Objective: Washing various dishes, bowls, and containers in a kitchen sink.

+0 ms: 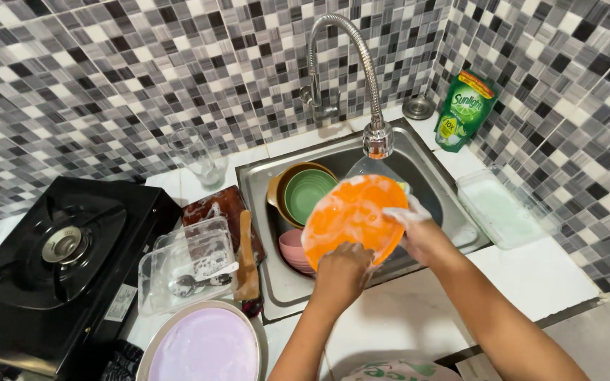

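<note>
An orange plate [351, 215], covered in soap suds, is held tilted over the steel sink [428, 173] under the running tap [377, 139]. My left hand [342, 271] grips the plate's lower edge. My right hand [418, 229] holds its right edge with soapy fingers on the rim. Below the plate, inside the sink, lie a green bowl [307, 192] nested in a tan bowl and a stack of pink bowls [291, 248].
A black gas stove [58, 264] stands at the left. Beside the sink sit a clear plastic container [185, 268] with utensils, a wooden spatula [247, 257], a purple plate [205, 347] and a glass [195, 155]. A green detergent pouch [465, 109] leans at the back right, with a soapy clear tray [503, 208] nearby.
</note>
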